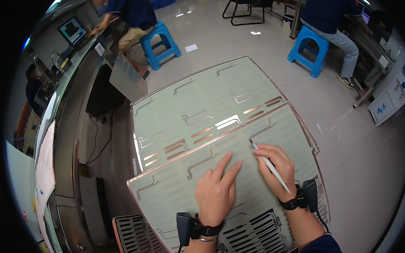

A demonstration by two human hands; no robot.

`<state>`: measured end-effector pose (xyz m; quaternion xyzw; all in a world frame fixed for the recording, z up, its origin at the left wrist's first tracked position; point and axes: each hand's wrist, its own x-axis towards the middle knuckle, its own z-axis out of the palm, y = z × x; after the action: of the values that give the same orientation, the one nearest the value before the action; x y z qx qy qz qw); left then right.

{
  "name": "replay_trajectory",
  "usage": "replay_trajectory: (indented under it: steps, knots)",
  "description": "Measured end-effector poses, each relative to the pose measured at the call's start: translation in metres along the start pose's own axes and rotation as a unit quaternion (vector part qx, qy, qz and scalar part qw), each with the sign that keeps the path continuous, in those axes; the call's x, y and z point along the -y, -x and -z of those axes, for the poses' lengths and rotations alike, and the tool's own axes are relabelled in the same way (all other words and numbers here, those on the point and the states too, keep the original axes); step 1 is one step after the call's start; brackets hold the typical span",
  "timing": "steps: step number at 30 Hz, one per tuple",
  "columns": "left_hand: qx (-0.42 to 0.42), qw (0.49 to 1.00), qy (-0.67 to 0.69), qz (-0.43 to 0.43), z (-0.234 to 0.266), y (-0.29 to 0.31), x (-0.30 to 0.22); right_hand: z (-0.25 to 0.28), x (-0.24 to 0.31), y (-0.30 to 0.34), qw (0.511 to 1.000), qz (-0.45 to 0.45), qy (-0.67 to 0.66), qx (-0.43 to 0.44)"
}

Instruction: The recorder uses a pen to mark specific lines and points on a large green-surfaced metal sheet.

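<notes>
Head view: left hand [214, 192], grip released, likely steadies the pale-green panel [173, 194]; right hand [284, 167] pinches a white pen-like tool [272, 167], perhaps for fine control.

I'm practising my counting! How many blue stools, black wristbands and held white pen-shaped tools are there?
Blue stools: 2
Black wristbands: 2
White pen-shaped tool, in the right hand: 1
Total: 5
</notes>
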<state>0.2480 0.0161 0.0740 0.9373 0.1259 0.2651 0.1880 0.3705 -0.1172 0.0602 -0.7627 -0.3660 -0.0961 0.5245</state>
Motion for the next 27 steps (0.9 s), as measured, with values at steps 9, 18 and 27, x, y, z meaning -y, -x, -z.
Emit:
replay_trajectory:
  steps: [9, 18, 27]
  knots:
    - [-0.005, 1.000, -0.005, -0.007, -0.0031, 0.0008, 0.0033, 0.0067, 0.0032, 0.0063, 0.999, 0.012, -0.010, 0.028]
    - [-0.009, 1.000, -0.005, -0.009, -0.0034, 0.0015, 0.0033, 0.0049, 0.0035, 0.0075, 1.000, 0.010, -0.007, 0.015]
    - [-0.006, 1.000, 0.004, -0.001, 0.0003, 0.0007, 0.0010, 0.0018, 0.0043, 0.0081, 1.000, -0.013, -0.004, -0.002]
